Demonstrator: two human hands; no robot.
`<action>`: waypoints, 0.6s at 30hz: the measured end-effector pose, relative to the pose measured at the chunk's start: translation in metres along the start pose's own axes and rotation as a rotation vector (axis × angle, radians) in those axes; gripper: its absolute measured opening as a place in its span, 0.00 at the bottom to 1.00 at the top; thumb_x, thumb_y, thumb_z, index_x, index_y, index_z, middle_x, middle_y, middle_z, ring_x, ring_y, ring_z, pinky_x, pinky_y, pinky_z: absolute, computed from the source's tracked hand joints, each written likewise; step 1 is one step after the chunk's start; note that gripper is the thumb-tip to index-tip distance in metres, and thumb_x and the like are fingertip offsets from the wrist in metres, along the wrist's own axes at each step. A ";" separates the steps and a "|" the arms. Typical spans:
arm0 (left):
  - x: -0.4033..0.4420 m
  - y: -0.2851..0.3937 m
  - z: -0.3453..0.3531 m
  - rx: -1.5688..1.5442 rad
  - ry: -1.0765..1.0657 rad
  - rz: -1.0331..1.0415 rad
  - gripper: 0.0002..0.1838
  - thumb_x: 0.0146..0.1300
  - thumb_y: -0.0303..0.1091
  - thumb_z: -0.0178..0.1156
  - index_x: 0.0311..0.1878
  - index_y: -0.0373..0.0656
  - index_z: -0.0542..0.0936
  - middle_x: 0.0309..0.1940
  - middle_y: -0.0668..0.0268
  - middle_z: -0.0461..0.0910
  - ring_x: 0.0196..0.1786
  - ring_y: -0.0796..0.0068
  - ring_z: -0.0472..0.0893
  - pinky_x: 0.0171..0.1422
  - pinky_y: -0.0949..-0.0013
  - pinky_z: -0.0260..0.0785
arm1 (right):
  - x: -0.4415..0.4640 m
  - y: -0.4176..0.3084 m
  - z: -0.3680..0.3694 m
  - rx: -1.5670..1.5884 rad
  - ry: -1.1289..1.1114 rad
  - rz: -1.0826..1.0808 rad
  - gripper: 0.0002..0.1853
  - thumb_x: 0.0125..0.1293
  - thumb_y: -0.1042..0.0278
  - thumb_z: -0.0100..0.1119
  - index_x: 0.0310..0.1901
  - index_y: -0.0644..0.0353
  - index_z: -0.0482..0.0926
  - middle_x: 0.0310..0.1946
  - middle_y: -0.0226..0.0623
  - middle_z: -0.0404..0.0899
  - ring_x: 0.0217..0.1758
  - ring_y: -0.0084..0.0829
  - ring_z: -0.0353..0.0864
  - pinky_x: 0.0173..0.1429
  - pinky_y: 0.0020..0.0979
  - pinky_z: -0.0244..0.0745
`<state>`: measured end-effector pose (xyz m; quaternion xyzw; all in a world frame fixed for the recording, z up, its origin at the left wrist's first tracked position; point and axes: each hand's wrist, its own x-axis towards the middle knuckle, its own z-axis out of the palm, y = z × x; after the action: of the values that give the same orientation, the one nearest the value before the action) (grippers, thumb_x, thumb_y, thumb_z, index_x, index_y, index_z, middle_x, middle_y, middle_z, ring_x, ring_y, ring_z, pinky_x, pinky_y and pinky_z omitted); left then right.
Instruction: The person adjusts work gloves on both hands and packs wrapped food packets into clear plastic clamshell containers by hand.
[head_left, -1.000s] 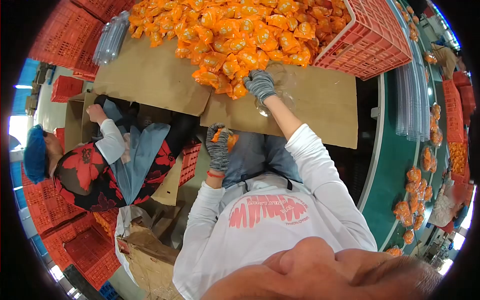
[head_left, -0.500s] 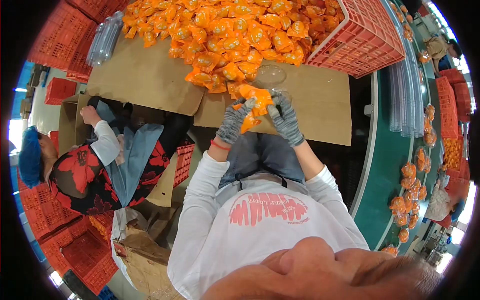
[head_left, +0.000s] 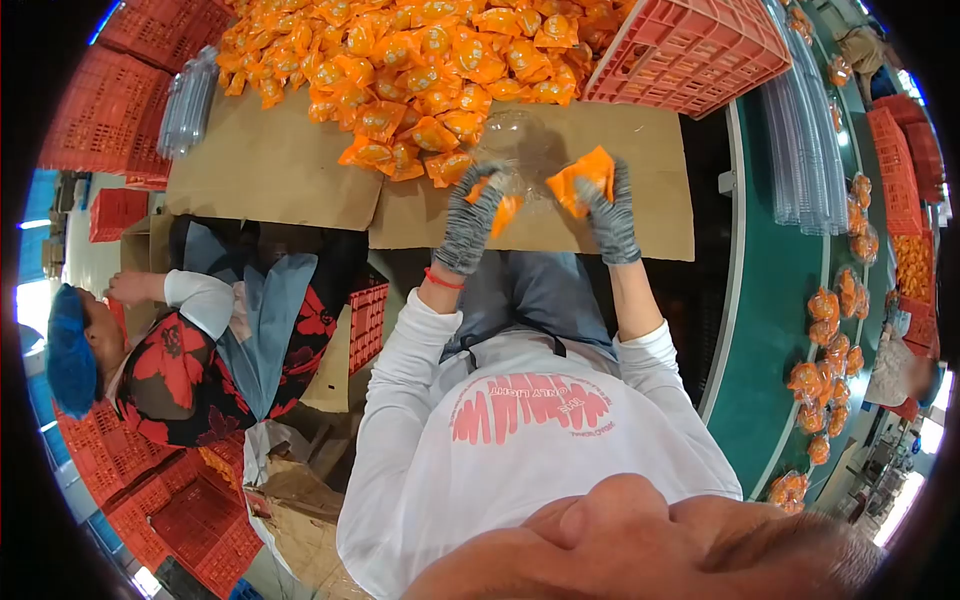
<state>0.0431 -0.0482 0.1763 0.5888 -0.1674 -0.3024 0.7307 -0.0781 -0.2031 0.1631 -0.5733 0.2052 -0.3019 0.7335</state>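
Observation:
My left hand [head_left: 472, 215], in a grey striped glove, is closed on an orange wrapped packet [head_left: 507, 214] that hangs below its fingers. Clear plastic [head_left: 512, 180] shows by its fingertips; whether the hand grips that too, I cannot tell. In the same kind of glove, my right hand [head_left: 612, 215] pinches another orange packet [head_left: 584, 182], raised above the cardboard. Between and beyond the hands lies a clear plastic shell [head_left: 512, 125], partly see-through against the board. A large heap of orange wrapped packets [head_left: 430, 60] covers the far side of the table.
A red crate [head_left: 690, 55] is tipped at the heap's right. Cardboard [head_left: 270, 165] covers the table. On the right, a green conveyor [head_left: 765, 310] carries filled clear packs [head_left: 825, 385] and stacked clear shells [head_left: 805, 150]. A person in a blue cap [head_left: 68, 350] sits at the left.
My hands have moved apart from one shared spot, and each now has its own orange packet. The view has shifted slightly. The person at the left has raised a hand toward the head.

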 end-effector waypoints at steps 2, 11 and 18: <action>0.012 -0.007 0.002 -0.013 0.064 0.180 0.10 0.63 0.26 0.54 0.47 0.40 0.73 0.41 0.69 0.74 0.43 0.81 0.73 0.52 0.75 0.67 | 0.009 0.008 -0.002 -0.136 0.134 -0.131 0.21 0.60 0.66 0.61 0.51 0.63 0.66 0.43 0.35 0.71 0.46 0.27 0.72 0.53 0.28 0.69; 0.048 -0.064 0.025 0.606 0.212 0.512 0.06 0.56 0.28 0.59 0.37 0.40 0.75 0.34 0.59 0.74 0.39 0.62 0.73 0.47 0.63 0.66 | 0.014 0.057 0.025 -1.111 0.106 -0.442 0.22 0.54 0.62 0.59 0.51 0.60 0.71 0.44 0.48 0.72 0.49 0.46 0.71 0.52 0.47 0.65; 0.048 -0.082 0.015 1.041 0.198 0.804 0.05 0.54 0.28 0.58 0.35 0.41 0.75 0.34 0.58 0.75 0.40 0.55 0.73 0.47 0.57 0.66 | 0.015 0.066 0.024 -1.282 0.026 -0.381 0.25 0.50 0.58 0.58 0.51 0.57 0.71 0.44 0.47 0.72 0.50 0.48 0.69 0.53 0.47 0.61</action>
<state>0.0501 -0.1005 0.0957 0.7814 -0.4303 0.1697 0.4189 -0.0381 -0.1856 0.1066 -0.9183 0.2482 -0.2511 0.1789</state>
